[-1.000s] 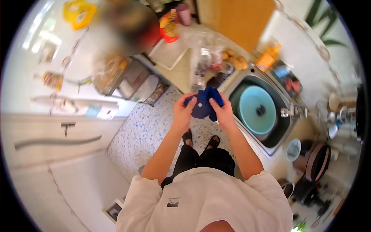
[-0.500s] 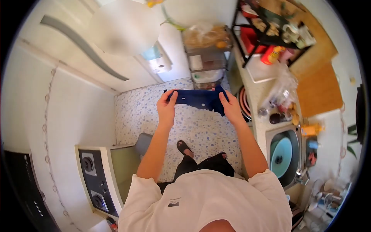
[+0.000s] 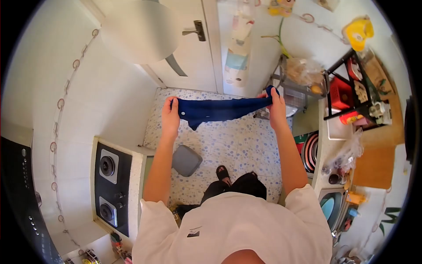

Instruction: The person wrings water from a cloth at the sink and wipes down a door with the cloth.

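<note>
Dark blue cloth (image 3: 224, 110) spread sideways between two closed grips, upper middle of the frame.
The left hand (image 3: 170, 118) has its grip clamped on the cloth's left end, thumb in front, near a white spot; the right hand (image 3: 278, 115) clamps the other end, thumb upward. Beyond, at centre left, a grey object (image 3: 187, 160) sits on the speckled floor (image 3: 246, 141); farther, a white door (image 3: 198, 66) fills the upper left.
</note>
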